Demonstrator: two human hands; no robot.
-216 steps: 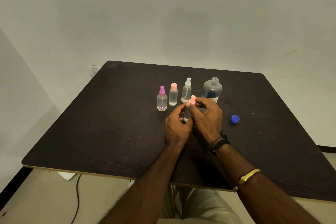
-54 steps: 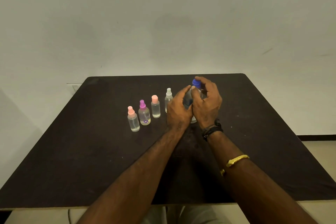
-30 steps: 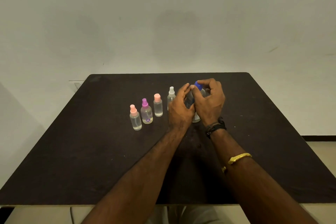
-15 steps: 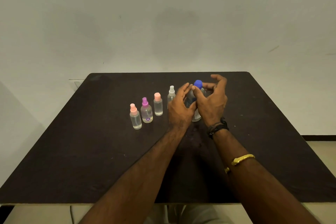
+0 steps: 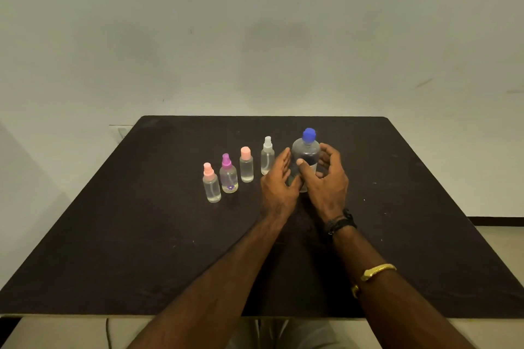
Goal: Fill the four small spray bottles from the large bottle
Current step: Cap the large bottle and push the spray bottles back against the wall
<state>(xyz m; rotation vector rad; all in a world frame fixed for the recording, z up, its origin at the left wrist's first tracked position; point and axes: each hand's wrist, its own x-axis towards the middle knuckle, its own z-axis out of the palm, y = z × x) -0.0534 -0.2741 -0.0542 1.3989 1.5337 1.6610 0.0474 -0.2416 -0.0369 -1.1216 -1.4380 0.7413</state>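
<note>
Four small spray bottles (image 5: 246, 171) stand central on the desk (image 5: 127, 249), edges well apart. Spread loose, left hand (image 5: 279, 184) and right hand (image 5: 327, 184) flank the upright, blue-capped large bottle (image 5: 305, 154).

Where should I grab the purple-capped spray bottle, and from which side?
Take the purple-capped spray bottle by its wide clear body, below the narrow spray head. It stands upright with the pink spray bottle close on its left and the pink-capped bottle on its right, so coming down from above and pinching its near and far faces looks easiest.
</note>
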